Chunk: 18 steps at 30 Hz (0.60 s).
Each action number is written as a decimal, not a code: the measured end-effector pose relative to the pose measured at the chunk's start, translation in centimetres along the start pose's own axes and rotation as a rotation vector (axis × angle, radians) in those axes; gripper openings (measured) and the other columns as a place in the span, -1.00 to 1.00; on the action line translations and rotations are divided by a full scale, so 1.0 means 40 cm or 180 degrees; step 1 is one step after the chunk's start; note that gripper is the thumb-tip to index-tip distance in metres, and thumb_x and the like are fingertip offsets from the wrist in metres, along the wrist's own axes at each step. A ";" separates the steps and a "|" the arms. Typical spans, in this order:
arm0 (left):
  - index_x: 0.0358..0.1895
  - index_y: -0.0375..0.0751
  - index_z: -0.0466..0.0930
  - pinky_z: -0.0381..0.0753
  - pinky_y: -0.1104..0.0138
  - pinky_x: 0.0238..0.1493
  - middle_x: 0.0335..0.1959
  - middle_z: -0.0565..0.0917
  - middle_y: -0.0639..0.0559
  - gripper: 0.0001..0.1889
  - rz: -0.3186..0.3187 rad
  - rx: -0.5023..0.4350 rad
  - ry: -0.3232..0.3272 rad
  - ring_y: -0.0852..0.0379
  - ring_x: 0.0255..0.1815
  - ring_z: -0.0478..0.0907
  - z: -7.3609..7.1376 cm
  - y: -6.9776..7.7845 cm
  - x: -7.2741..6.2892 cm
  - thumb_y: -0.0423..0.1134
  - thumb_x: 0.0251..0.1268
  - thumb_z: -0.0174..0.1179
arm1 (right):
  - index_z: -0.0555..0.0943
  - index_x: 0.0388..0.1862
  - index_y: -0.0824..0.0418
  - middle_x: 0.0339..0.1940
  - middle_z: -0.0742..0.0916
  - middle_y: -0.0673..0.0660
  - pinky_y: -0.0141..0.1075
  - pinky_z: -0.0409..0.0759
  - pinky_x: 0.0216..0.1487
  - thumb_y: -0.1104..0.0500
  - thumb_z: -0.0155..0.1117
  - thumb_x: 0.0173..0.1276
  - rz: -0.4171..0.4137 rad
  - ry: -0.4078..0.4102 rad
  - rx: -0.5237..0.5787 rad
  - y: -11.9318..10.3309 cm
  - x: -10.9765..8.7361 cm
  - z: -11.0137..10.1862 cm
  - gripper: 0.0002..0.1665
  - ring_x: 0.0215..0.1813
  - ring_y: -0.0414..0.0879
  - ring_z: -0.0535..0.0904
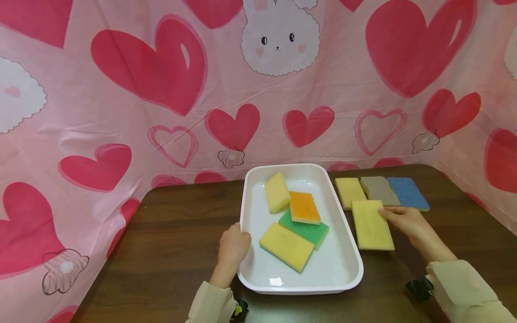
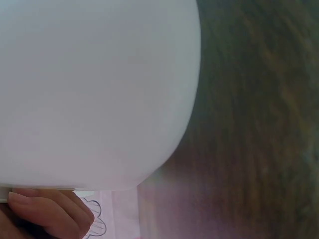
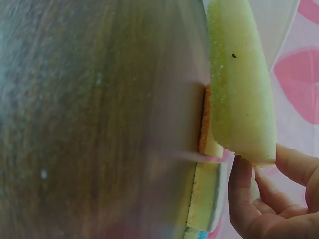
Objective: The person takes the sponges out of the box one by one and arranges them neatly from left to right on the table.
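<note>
My left hand (image 1: 234, 246) grips the left rim of a white tray (image 1: 331, 271), its fingers curled over the edge. With thumb and fingers, my right hand (image 1: 405, 220) pinches a yellow sponge (image 1: 372, 226) by its right edge, beside the tray's right wall. The right wrist view shows that sponge (image 3: 244, 84) raised off the table, a small dark speck on its face. Inside the tray lie a tilted yellow sponge (image 1: 277, 193), an orange-topped sponge (image 1: 304, 206) resting partly on a green one (image 1: 311, 233), and another yellow sponge (image 1: 286, 246) in front.
Right of the tray, a yellow sponge (image 1: 349, 190), a grey sponge (image 1: 380, 190) and a blue sponge (image 1: 409, 193) lie in a row on the dark wooden table (image 1: 181, 233). A pink heart-patterned cloth (image 1: 194, 89) hangs behind and along the sides.
</note>
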<state>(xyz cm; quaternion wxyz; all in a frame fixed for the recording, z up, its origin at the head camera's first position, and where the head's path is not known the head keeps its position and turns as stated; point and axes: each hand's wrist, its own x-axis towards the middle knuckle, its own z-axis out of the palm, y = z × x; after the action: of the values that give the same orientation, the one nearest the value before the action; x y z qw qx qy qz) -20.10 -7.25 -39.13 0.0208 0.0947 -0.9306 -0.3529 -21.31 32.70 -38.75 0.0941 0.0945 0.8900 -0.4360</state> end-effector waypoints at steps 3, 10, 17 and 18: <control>-0.20 -0.51 0.55 0.57 0.05 -0.39 -0.25 0.66 -0.39 -0.72 0.0041 0.0012 0.0024 -0.19 -0.32 0.61 0.000 -0.001 0.000 -0.37 0.10 -0.05 | 0.17 0.34 0.62 0.31 0.28 0.65 0.15 0.44 0.10 -0.10 -0.19 0.50 0.0025 -0.0004 -0.0043 0.003 0.003 0.000 -0.19 0.20 0.45 0.37; -0.20 -0.51 0.54 0.57 0.07 -0.40 -0.26 0.66 -0.39 -0.72 0.0058 0.0011 0.0021 -0.17 -0.34 0.61 0.000 -0.001 0.000 -0.38 0.10 -0.05 | 0.19 0.33 0.62 0.32 0.28 0.63 0.23 0.38 0.15 -0.11 -0.17 0.49 0.0084 -0.0053 -0.0090 0.005 0.012 0.005 -0.18 0.24 0.46 0.31; -0.20 -0.51 0.54 0.57 0.06 -0.40 -0.26 0.66 -0.39 -0.71 0.0042 0.0012 0.0015 -0.17 -0.34 0.61 -0.001 0.001 -0.001 -0.38 0.11 -0.05 | 0.17 0.34 0.61 0.34 0.22 0.64 0.32 0.28 0.20 -0.13 -0.16 0.48 0.0152 -0.0127 -0.0130 0.006 0.020 0.010 -0.16 0.30 0.53 0.20; -0.20 -0.51 0.54 0.57 0.06 -0.39 -0.26 0.66 -0.39 -0.71 0.0040 0.0013 0.0014 -0.17 -0.34 0.61 -0.001 0.001 -0.001 -0.38 0.10 -0.05 | 0.18 0.33 0.61 0.34 0.24 0.64 0.32 0.29 0.20 -0.14 -0.15 0.47 0.0153 -0.0120 -0.0132 0.007 0.021 0.011 -0.15 0.29 0.52 0.22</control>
<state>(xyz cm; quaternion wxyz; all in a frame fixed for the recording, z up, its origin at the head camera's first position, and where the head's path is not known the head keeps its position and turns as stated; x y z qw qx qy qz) -20.06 -7.26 -39.06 0.0249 0.0896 -0.9319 -0.3507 -22.02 32.57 -39.43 0.1233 0.1057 0.8943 -0.4168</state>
